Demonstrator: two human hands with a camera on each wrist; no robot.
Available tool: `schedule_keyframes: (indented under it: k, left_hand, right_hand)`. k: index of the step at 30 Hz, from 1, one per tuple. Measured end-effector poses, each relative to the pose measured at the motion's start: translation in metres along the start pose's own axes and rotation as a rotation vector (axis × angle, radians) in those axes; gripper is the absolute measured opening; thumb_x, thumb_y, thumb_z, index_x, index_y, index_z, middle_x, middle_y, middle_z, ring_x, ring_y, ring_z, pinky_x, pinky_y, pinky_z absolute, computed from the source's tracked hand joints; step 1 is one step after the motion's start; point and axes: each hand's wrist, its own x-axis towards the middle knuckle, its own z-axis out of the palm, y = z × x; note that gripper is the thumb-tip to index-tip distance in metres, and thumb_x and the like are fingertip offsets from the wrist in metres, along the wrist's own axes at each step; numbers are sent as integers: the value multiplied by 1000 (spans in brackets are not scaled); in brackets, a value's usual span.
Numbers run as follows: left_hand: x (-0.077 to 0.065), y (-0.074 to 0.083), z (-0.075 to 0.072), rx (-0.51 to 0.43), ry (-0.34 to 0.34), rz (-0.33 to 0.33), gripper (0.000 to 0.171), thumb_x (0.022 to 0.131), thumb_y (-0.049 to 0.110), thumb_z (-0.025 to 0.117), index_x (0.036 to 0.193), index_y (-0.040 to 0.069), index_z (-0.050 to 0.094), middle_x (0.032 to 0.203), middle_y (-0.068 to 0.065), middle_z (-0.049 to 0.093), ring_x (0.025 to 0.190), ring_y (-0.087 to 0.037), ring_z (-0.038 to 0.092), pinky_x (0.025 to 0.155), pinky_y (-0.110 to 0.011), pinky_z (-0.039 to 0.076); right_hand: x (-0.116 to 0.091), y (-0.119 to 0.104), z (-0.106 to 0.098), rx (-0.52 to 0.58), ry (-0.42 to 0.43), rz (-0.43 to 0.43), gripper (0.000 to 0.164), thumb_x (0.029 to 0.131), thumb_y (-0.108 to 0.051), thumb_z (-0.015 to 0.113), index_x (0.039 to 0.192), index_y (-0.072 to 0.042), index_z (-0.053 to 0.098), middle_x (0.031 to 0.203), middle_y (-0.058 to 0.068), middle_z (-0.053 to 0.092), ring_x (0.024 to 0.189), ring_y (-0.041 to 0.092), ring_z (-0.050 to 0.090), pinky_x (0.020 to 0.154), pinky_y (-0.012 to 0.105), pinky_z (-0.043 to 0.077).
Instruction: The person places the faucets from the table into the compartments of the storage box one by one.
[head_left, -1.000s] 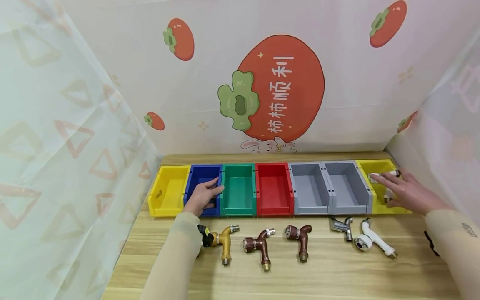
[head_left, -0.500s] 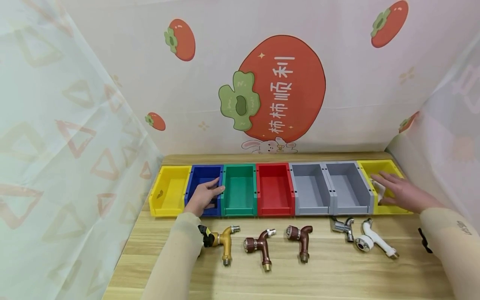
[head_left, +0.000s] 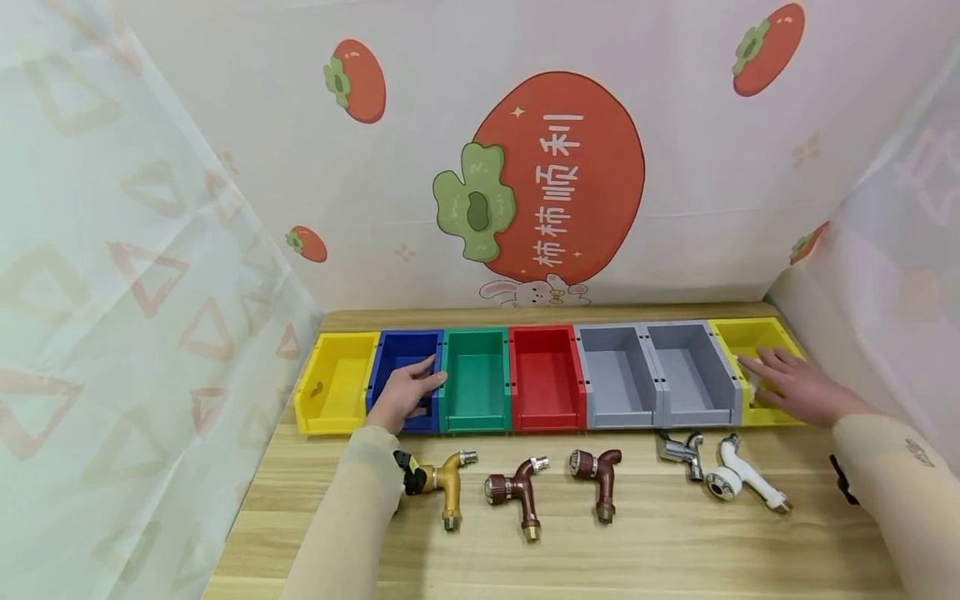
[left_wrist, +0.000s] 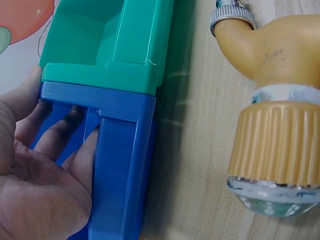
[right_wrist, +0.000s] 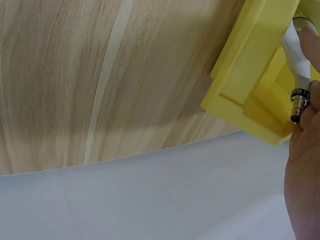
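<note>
My left hand [head_left: 405, 393] reaches into the blue bin [head_left: 411, 343]. In the left wrist view its fingers lie inside that bin and the thumb presses at the edge of the green bin [left_wrist: 100, 75], so it pinches the wall between them. My right hand [head_left: 806, 392] is in the far-right yellow bin [head_left: 750, 335], holding a white tap [right_wrist: 296, 57] near the bin's left wall. The tap's black-ringed end shows beside the fingers in the right wrist view; much of it is hidden by the hand.
In front of the bins lie a gold tap [head_left: 450, 483], two maroon taps [head_left: 525, 492], a chrome tap [head_left: 682, 452] and another white tap [head_left: 742, 475]. A red bin [head_left: 547, 375], two grey bins [head_left: 618, 375] and a left yellow bin [head_left: 341, 375] complete the row, before a printed cloth backdrop.
My right hand has shifted left inside the yellow bin, taking the white tap toward the left wall, and now covers more of it. The left hand has stayed in place.
</note>
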Motion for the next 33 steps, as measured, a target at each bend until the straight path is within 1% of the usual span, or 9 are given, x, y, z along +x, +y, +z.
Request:
schedule_keyframes:
  k: [3,10,17,20,23,27,29,31,33]
  left_hand:
    - [0,-1,-1,-3,-3,0,63,102,34,65,159,33,37,162,-7,40,142,-34,46,109,-59,45]
    - [0,-1,-2,-5,-1,1,65,101,36,66,159,33,37,162,-6,40,142,-34,46,109,-59,45]
    - [0,-1,-2,-12,-9,-4,65,101,37,66,159,34,38,162,-6,40,142,-33,46,109,-59,45]
    - [2,-1,-2,-9,-10,0,65,101,36,66,160,33,37,162,-7,40,142,-34,46,109,-59,45]
    - [3,0,-2,-10,-8,1,64,102,35,65,160,33,37,162,-7,40,142,-34,46,109,-60,44]
    - [2,0,-1,-6,-8,3,64,102,35,65,160,33,37,162,-7,40,143,-34,46,109,-60,44]
    - [1,0,-1,-4,-5,2,64,102,36,65,160,33,37,162,-7,40,143,-34,46,109,-59,44]
    - [1,-1,-1,-3,-2,-1,64,101,37,65,159,34,38,163,-6,39,143,-33,46,109,-58,45]
    - [1,-2,-1,-2,-1,0,66,101,39,66,159,33,37,163,-6,38,143,-34,46,109,-58,45]
  right_hand:
    - [1,0,1,-19,28,-28,63,103,-15,60,160,-6,32,146,48,33,134,68,30,117,72,15]
    - [4,-5,0,-157,24,-51,79,97,-7,66,164,-14,25,144,51,34,129,68,34,104,75,34]
    - [4,-7,2,-161,90,-86,75,93,2,65,161,-9,34,139,53,36,125,70,38,101,76,37]
    - [1,-8,5,-154,119,-83,77,94,4,63,162,-11,30,140,52,37,125,70,39,101,76,37]
    - [-4,-9,5,-105,154,-77,79,94,5,64,163,-11,29,140,50,38,126,69,39,106,76,31]
    - [-15,-8,4,-77,219,-126,85,89,4,72,162,-11,31,145,43,40,133,65,35,121,66,12]
    - [-22,-7,3,-85,244,-168,91,85,2,76,162,-11,31,155,37,34,143,60,27,126,55,0]
    - [-29,-7,3,-102,262,-214,95,80,-1,81,161,-12,33,164,25,26,153,48,14,126,46,-6]
    - [-35,-9,2,-114,261,-253,101,76,-4,86,161,-12,33,169,13,17,157,35,3,126,44,-10]
